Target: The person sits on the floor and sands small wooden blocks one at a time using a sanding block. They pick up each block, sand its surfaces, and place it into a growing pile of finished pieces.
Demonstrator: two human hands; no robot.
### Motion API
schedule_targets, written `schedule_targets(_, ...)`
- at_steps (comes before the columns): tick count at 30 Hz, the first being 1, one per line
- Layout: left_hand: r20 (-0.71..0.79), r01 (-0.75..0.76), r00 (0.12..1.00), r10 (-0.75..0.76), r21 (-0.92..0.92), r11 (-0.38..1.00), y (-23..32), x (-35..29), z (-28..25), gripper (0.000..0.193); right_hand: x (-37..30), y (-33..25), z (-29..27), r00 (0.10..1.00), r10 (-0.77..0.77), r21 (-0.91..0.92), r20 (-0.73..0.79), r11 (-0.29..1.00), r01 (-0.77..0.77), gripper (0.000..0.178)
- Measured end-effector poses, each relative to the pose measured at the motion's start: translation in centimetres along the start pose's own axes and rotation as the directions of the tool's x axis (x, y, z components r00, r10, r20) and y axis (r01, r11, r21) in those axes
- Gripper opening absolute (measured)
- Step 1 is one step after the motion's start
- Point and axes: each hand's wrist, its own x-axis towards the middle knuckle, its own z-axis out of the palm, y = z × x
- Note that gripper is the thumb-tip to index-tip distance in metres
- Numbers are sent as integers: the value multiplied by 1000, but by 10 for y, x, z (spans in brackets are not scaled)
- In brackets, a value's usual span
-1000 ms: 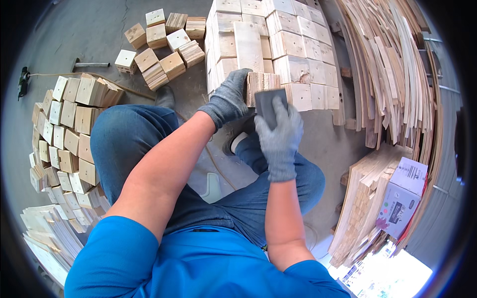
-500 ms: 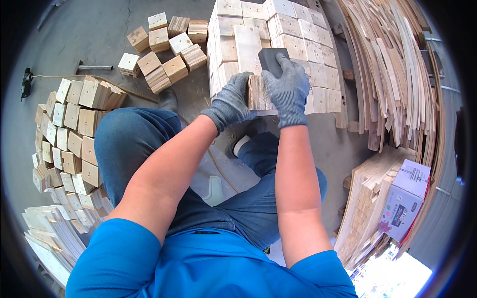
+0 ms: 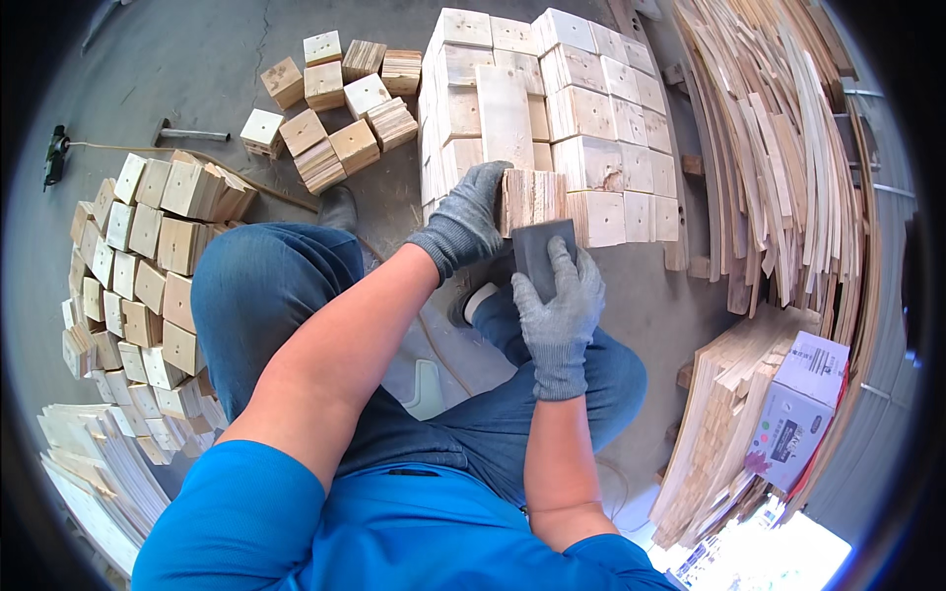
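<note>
My left hand (image 3: 471, 219), in a grey knit glove, grips the left side of a wooden block (image 3: 533, 199) whose near face shows rough, layered grain. The block sits at the near edge of a large stack of pale wooden blocks (image 3: 586, 113), at the foot of a flat board (image 3: 505, 113). My right hand (image 3: 564, 307), gloved alike, holds a flat dark grey rectangular block (image 3: 542, 252). That dark block is just below the wooden block's near face; whether the two touch, I cannot tell. The fingertips of my left hand are partly hidden.
Loose wooden blocks (image 3: 357, 143) lie on the floor ahead to the left. A larger pile of blocks (image 3: 148, 286) stands at my left, near a hammer (image 3: 192, 134). Long thin wood strips (image 3: 759, 148) are heaped at the right, with a cardboard box (image 3: 796, 419) nearer me.
My right hand has drawn the dark block back toward me, from above the wooden block to below its near face. My left hand stays on the wooden block, shifted slightly right.
</note>
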Motion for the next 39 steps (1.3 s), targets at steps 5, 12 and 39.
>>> schedule_targets(5, 2, 36, 999, -36, 30, 999, 0, -1, 0, 96, 68, 11, 12, 1000, -2, -1, -26, 1000, 2, 71)
schedule_targets(12, -5, 21, 1000, -21, -38, 999, 10, 0, 1, 91, 176, 50, 17, 996, 82, -7, 43, 997, -82, 69)
schedule_targets(39, 194, 139, 965, -174, 182, 973, 31, 14, -27, 117, 68, 98, -66, 956, 278, 254, -93, 935, -247, 66)
